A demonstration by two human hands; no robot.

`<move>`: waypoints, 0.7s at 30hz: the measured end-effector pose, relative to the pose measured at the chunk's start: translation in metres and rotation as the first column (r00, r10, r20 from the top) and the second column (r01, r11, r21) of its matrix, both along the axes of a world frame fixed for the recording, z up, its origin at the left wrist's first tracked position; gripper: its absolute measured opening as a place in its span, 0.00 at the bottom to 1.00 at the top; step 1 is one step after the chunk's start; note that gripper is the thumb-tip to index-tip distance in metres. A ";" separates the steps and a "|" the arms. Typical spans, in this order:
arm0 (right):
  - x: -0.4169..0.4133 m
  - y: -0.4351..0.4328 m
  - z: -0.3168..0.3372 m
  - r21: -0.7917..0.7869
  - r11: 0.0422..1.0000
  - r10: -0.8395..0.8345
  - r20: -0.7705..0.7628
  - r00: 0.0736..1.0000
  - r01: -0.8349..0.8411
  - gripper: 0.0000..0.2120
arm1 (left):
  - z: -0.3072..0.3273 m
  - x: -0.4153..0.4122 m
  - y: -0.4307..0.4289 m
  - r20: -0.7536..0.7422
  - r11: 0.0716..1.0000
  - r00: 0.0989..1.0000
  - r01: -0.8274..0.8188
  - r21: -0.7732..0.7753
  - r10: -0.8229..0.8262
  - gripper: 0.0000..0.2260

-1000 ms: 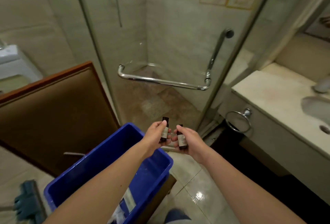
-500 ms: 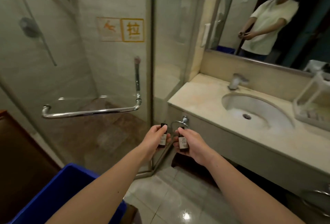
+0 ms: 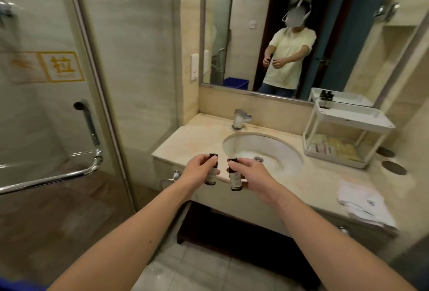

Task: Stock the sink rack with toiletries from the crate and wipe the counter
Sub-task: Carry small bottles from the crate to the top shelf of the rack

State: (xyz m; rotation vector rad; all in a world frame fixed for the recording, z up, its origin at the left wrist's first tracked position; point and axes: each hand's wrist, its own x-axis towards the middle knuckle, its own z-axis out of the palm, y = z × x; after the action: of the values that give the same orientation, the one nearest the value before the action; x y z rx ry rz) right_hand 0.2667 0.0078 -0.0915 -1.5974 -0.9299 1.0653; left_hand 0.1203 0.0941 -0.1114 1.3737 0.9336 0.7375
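1. Arms: both forearms reach forward, roughly parallel, with the hands side by side over the front edge of the counter [image 3: 185,142].
2. Grip, left: the left hand [image 3: 198,170] has its fingers curled round a small dark bottle [image 3: 211,175], held upright with the cap above the fingers.
3. Grip, right: the right hand [image 3: 251,174] clasps a second dark bottle [image 3: 235,179] between thumb and fingers. It is also upright, near the first but not touching it.
4. Target: the sink rack [image 3: 348,125] stands at the right rear of the counter. Two rack bottles [image 3: 325,100] stand at the left end of its top tier, and packets lie in the lower tier.
5. Path: the basin [image 3: 262,149] lies between the hands and the rack. A folded white towel [image 3: 364,202] lies near the counter's front edge, right of the basin.
6. Limits: the glass shower door [image 3: 46,128] bounds the left side. A corner of the blue crate [image 3: 14,285] shows at lower left.
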 end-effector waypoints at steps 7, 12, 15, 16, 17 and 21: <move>0.077 -0.025 0.022 0.071 0.988 -0.141 -0.004 0.990 0.141 0.06 | 0.020 0.081 -0.012 -0.079 0.978 0.983 0.176 0.116 -0.168 0.08; 0.128 -0.033 0.036 0.098 0.970 -0.227 0.020 0.974 0.225 0.08 | 0.036 0.136 -0.009 -0.119 0.933 0.962 0.268 0.242 -0.246 0.07; 0.158 -0.034 0.042 0.112 0.957 -0.272 0.024 0.962 0.268 0.05 | 0.042 0.169 -0.001 -0.131 0.909 0.954 0.297 0.293 -0.269 0.07; 0.169 -0.033 0.043 0.113 0.951 -0.293 0.028 0.956 0.289 0.05 | 0.043 0.181 0.003 -0.132 0.903 0.951 0.306 0.301 -0.278 0.08; 0.180 -0.031 0.044 0.115 0.944 -0.316 0.034 0.948 0.311 0.04 | 0.044 0.193 0.007 -0.129 0.897 0.948 0.318 0.305 -0.292 0.09; 0.226 -0.019 0.048 0.112 0.913 -0.400 0.074 0.913 0.391 0.08 | 0.048 0.247 0.031 -0.129 0.864 0.927 0.374 0.337 -0.351 0.11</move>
State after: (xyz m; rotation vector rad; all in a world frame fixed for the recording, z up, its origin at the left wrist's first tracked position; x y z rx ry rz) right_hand 0.4931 -0.0109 -0.0438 -1.6772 -0.6655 0.6561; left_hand 0.3671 0.1255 -0.0632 1.8425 0.5733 0.5912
